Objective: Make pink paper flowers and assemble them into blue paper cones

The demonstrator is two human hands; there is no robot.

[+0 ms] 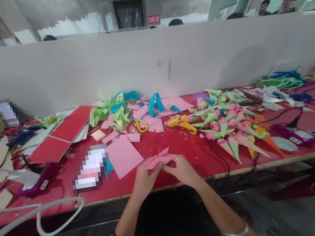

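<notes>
My left hand [144,179] and my right hand [181,170] meet over the near edge of the red table [180,146]. Both pinch a folded pink paper piece [158,159] that sticks up between the fingers. A flat pink paper sheet [124,155] lies just left of my left hand. A yellow glue gun [182,123] rests beyond my right hand.
A heap of paper cones in green, pink and orange [230,126] fills the right side. Green and blue paper scraps [117,110], yellow-handled scissors [141,125], red card sheets [61,135], purple devices [38,183] and cables lie around. A grey partition wall [148,59] backs the table.
</notes>
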